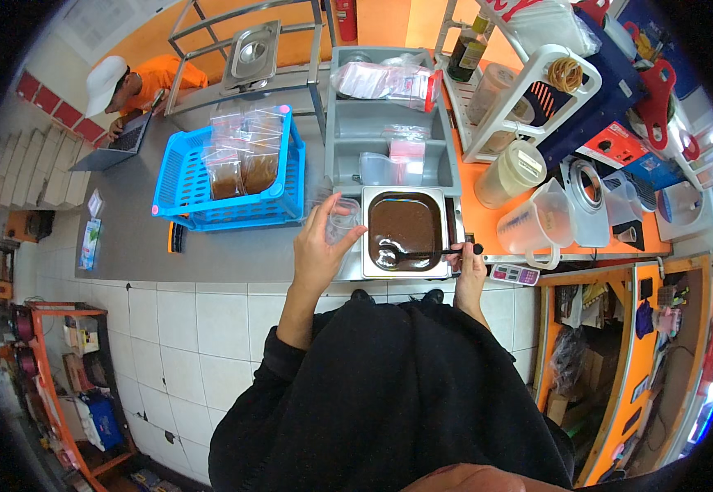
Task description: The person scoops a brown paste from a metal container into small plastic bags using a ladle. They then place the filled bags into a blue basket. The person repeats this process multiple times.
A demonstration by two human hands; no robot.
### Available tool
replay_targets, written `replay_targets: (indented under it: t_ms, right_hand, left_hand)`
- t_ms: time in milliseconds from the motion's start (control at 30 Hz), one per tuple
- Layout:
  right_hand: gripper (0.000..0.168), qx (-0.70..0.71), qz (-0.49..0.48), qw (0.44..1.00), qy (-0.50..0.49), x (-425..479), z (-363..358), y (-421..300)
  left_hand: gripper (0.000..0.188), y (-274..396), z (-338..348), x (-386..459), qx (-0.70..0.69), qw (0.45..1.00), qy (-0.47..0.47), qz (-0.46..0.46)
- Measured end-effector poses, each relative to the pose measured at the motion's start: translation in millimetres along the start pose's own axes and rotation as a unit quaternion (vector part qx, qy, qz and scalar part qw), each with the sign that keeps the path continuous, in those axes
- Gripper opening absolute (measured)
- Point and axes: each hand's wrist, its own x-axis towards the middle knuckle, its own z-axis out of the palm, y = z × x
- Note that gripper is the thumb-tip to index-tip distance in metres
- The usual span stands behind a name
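Observation:
A steel food pan (367, 246) filled with dark brown sauce (407, 218) stands at the counter's front edge before me. My right hand (469, 264) grips the handle of a black ladle (424, 253), whose bowl lies in the sauce at the lower left of the pan. Just left of the pan, my left hand (326, 240) holds a small clear plastic cup (343, 220) between thumb and fingers. Farther left, a blue plastic basket (233, 212) contains several zip bags of brown contents (261, 169).
Behind the pan is a grey divided tray (387, 117) with plastic bags. Measuring jugs (538, 221), a lidded container (510, 175) and a white rack (538, 98) stand on the orange counter at right. A person in a white cap (107, 83) uses a laptop (119, 144) at upper left.

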Motion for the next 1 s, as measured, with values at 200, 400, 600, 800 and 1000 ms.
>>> replay_targets:
  t_ms: [200,400,600,800,1000]
  right_hand:
    - [0.038,0.125,0.114,0.985,0.042,2.3,-1.9,2.3]
    - [0.034,0.197,0.132,0.969,0.067,10.3,-0.9,-19.3]
    - [0.034,0.079,-0.031,0.994,0.074,15.2,2.9,-27.2]
    - [0.016,-0.198,-0.272,0.941,-0.040,15.7,11.2,-40.5]
    - [0.006,-0.343,-0.390,0.851,-0.077,16.5,10.3,-53.3]
  left_hand:
    - [0.064,-1.9,5.0,1.2,0.002,1.000,-0.004,0.005]
    - [0.066,-1.4,8.7,3.2,0.000,1.000,-0.005,0.017]
    - [0.066,-4.1,9.4,3.2,0.009,1.000,-0.004,0.029]
    - [0.066,-3.9,9.7,2.5,0.013,0.999,-0.004,0.036]
    - [0.065,-5.3,7.0,1.4,0.026,0.999,0.002,0.040]
